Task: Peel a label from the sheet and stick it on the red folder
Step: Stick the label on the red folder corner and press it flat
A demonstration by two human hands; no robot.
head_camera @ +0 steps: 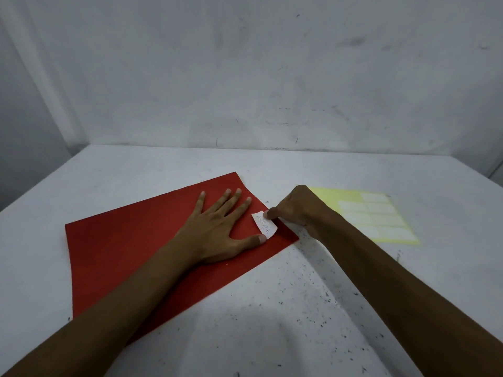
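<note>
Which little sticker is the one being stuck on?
Find the big red folder on the white table. Near its right corner, between both hands, lies a small white label. Unlike the blank ones on the yellow sheet, it has handwriting.

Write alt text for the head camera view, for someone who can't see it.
Two bare hands press a white handwritten label onto a red folder lying on a speckled white table: the left hand lies flat with its thumb on the label's near end, the right hand fingertip on its far end. A yellow label sheet lies to the right.
</note>
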